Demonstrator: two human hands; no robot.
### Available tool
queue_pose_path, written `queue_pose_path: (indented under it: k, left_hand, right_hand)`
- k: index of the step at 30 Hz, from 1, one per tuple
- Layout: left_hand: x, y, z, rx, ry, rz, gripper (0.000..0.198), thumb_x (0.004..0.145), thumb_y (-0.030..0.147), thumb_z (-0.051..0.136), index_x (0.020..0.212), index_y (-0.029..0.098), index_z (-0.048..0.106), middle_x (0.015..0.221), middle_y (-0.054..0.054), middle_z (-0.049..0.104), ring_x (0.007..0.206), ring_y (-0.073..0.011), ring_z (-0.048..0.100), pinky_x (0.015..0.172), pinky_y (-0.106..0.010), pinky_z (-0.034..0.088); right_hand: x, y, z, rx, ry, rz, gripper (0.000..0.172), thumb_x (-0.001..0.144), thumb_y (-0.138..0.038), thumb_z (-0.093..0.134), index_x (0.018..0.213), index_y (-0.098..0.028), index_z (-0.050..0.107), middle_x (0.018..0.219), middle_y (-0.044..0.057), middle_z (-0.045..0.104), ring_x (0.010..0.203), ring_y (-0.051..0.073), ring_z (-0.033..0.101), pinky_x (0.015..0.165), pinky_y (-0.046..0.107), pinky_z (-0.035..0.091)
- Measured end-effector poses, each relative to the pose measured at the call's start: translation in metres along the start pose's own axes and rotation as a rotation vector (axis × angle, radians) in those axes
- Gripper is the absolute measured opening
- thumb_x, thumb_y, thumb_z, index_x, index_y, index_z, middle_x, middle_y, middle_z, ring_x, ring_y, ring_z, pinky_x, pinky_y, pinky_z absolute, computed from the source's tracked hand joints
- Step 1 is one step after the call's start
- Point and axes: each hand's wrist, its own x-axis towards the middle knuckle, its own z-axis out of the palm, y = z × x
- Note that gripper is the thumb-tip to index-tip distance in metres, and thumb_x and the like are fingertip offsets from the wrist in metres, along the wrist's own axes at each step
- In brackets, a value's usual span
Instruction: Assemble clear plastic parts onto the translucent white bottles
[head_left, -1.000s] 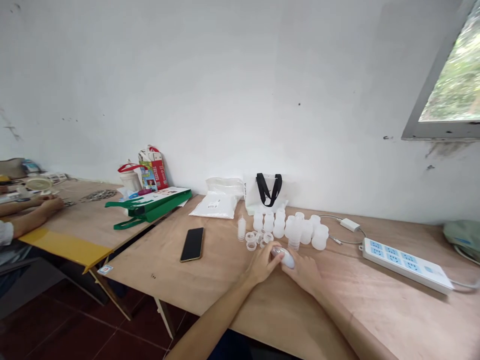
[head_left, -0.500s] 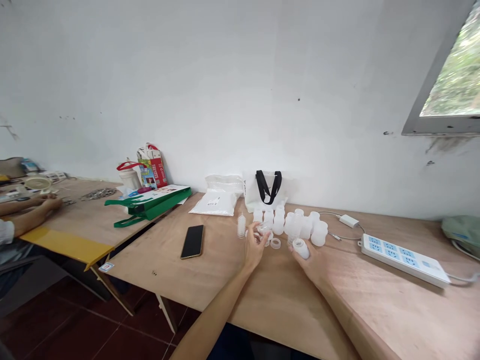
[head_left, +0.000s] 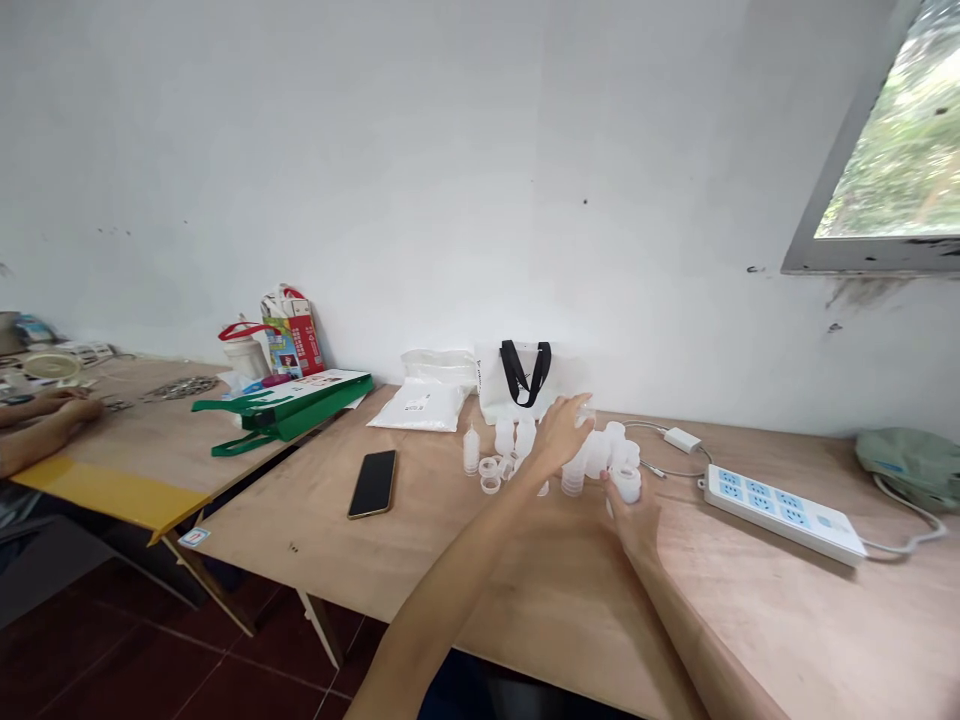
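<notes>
My right hand (head_left: pixel 636 520) is wrapped round a small translucent white plastic bottle (head_left: pixel 625 484), its round mouth facing up toward me. Reaching over the group of bottles, my left hand (head_left: pixel 559 435) has its fingers bent round a clear plastic piece (head_left: pixel 588 412), mostly hidden by the fingers. Beneath and beside that hand stand several white bottles (head_left: pixel 598 455), close together. Several translucent rings (head_left: pixel 490 484) lie to the left of my left forearm. A clear pointed-top bottle (head_left: pixel 471 452) stands at the left end of the group.
A phone (head_left: pixel 373 484) lies left of the rings. Behind are a white plastic packet (head_left: pixel 420 404) and a white bag with black handles (head_left: pixel 491 385). A power strip (head_left: pixel 784 515) and cable adapter (head_left: pixel 682 440) lie right. A green bag (head_left: pixel 322 408) and another person's hands (head_left: pixel 79 408) are at left.
My left hand has moved right and away from me, from the rings to above the bottles. My right hand, still holding its bottle, has shifted slightly right. The view has turned slightly right.
</notes>
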Motion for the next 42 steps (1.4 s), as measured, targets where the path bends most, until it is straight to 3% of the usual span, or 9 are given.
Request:
queue_pose_path:
  k: [9, 12, 14, 17, 22, 28, 33, 39, 42]
  left_hand:
    - [-0.032, -0.002, 0.004, -0.035, 0.105, -0.041, 0.068, 0.086, 0.028, 0.075, 0.149, 0.026, 0.05, 0.138, -0.016, 0.063, 0.125, -0.0354, 0.061, 0.108, -0.05, 0.046]
    - [-0.05, -0.002, 0.0, -0.062, 0.198, 0.015, 0.048, 0.099, 0.037, 0.059, 0.145, 0.028, 0.05, 0.135, -0.01, 0.065, 0.12, -0.0279, 0.063, 0.108, -0.046, 0.047]
    - [-0.069, -0.01, -0.003, -0.116, 0.085, 0.073, 0.041, 0.103, 0.041, 0.052, 0.144, 0.03, 0.052, 0.128, -0.007, 0.068, 0.11, -0.0232, 0.066, 0.102, -0.041, 0.052]
    - [-0.094, -0.031, -0.008, -0.175, -0.181, 0.108, 0.051, 0.101, 0.045, 0.058, 0.15, 0.031, 0.051, 0.137, -0.007, 0.066, 0.117, -0.0247, 0.064, 0.103, -0.04, 0.052]
    - [-0.109, -0.06, -0.013, -0.361, -0.254, 0.032, 0.053, 0.096, 0.051, 0.065, 0.144, 0.026, 0.062, 0.135, -0.009, 0.068, 0.121, -0.0275, 0.061, 0.101, -0.039, 0.05]
    - [-0.111, -0.077, -0.012, -0.443, -0.256, -0.025, 0.069, 0.088, 0.059, 0.073, 0.147, 0.024, 0.06, 0.124, -0.009, 0.069, 0.102, -0.0234, 0.062, 0.095, -0.038, 0.05]
    - [-0.11, -0.081, -0.011, -0.418, -0.298, -0.019, 0.049, 0.088, 0.057, 0.074, 0.123, 0.022, 0.075, 0.109, -0.008, 0.069, 0.095, -0.0222, 0.06, 0.093, -0.038, 0.048]
    - [-0.117, -0.077, -0.001, -0.291, -0.115, -0.133, 0.04, 0.088, 0.059, 0.071, 0.097, 0.02, 0.066, 0.094, -0.003, 0.068, 0.086, -0.0197, 0.059, 0.082, -0.034, 0.049]
    - [-0.121, -0.073, -0.002, -0.341, -0.088, -0.112, 0.042, 0.091, 0.056, 0.069, 0.116, 0.023, 0.063, 0.113, -0.006, 0.069, 0.098, -0.021, 0.063, 0.089, -0.035, 0.051]
  right_hand:
    - [-0.001, 0.004, 0.006, 0.017, -0.043, 0.0, 0.051, 0.077, -0.07, 0.067, 0.093, -0.022, 0.064, 0.08, 0.006, 0.073, 0.074, 0.025, 0.065, 0.068, 0.034, 0.049]
    - [-0.003, -0.001, 0.005, 0.002, -0.101, 0.029, 0.049, 0.077, -0.068, 0.067, 0.095, -0.022, 0.066, 0.079, 0.005, 0.073, 0.073, 0.026, 0.066, 0.067, 0.035, 0.051]
    - [-0.005, -0.005, 0.006, 0.0, -0.218, 0.046, 0.047, 0.077, -0.063, 0.068, 0.098, -0.022, 0.069, 0.079, 0.005, 0.074, 0.074, 0.027, 0.067, 0.067, 0.036, 0.053]
    - [-0.012, -0.009, 0.01, 0.083, -0.496, 0.031, 0.049, 0.078, -0.053, 0.066, 0.113, -0.02, 0.071, 0.085, 0.004, 0.077, 0.076, 0.026, 0.07, 0.07, 0.036, 0.055]
    - [-0.021, -0.011, 0.019, 0.195, -0.749, 0.077, 0.053, 0.081, -0.05, 0.062, 0.12, -0.014, 0.067, 0.069, -0.001, 0.07, 0.06, 0.02, 0.065, 0.065, 0.033, 0.053]
    - [-0.021, -0.012, 0.017, -0.195, -0.676, -0.065, 0.044, 0.084, -0.044, 0.06, 0.123, -0.024, 0.067, 0.086, 0.002, 0.078, 0.079, 0.026, 0.073, 0.069, 0.031, 0.049]
    - [-0.025, -0.014, 0.015, -0.613, -0.617, -0.185, 0.038, 0.09, -0.041, 0.062, 0.126, -0.028, 0.065, 0.094, 0.003, 0.08, 0.086, 0.029, 0.076, 0.064, 0.028, 0.042]
    - [-0.029, -0.015, 0.018, -0.826, -0.566, -0.347, 0.026, 0.097, -0.043, 0.057, 0.114, -0.026, 0.066, 0.101, 0.006, 0.081, 0.085, 0.028, 0.077, 0.062, 0.029, 0.04]
    - [-0.029, -0.013, 0.018, -0.822, -0.589, -0.386, 0.022, 0.096, -0.041, 0.057, 0.11, -0.026, 0.067, 0.102, 0.005, 0.081, 0.088, 0.028, 0.077, 0.063, 0.029, 0.041]
